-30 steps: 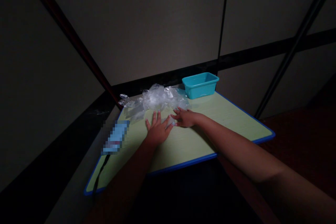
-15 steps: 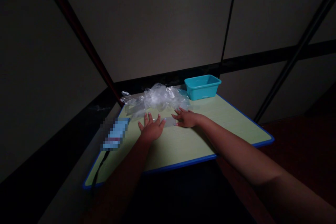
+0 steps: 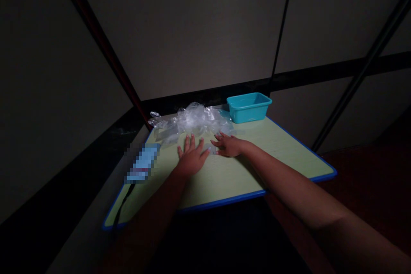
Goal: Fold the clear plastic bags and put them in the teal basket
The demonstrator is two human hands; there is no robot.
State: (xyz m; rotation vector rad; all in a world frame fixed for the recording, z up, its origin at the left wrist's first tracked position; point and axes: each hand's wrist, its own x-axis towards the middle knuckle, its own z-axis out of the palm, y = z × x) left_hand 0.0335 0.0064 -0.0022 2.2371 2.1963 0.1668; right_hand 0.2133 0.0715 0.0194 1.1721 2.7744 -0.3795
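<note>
My left hand [image 3: 192, 158] lies with its fingers spread near the middle of the pale green table [image 3: 224, 182]. Just to its right, my right hand [image 3: 228, 145] rests with its fingers apart. Between the two hands shows a small piece of flat, translucent plastic [image 3: 210, 149], partly covered by my fingers. Behind both hands lies a crumpled heap of clear plastic [image 3: 195, 119], its edge close to my right fingertips.
A turquoise basket [image 3: 248, 113] stands at the table's back right. A blurred-out flat blue object [image 3: 143, 163] lies at the left edge, with a black strap [image 3: 121, 205] running from it towards the front. Panelled walls rise behind the table.
My left hand has slid right, closer to my right hand, and now covers more of the flat plastic piece. My right hand has stayed almost where it was.
</note>
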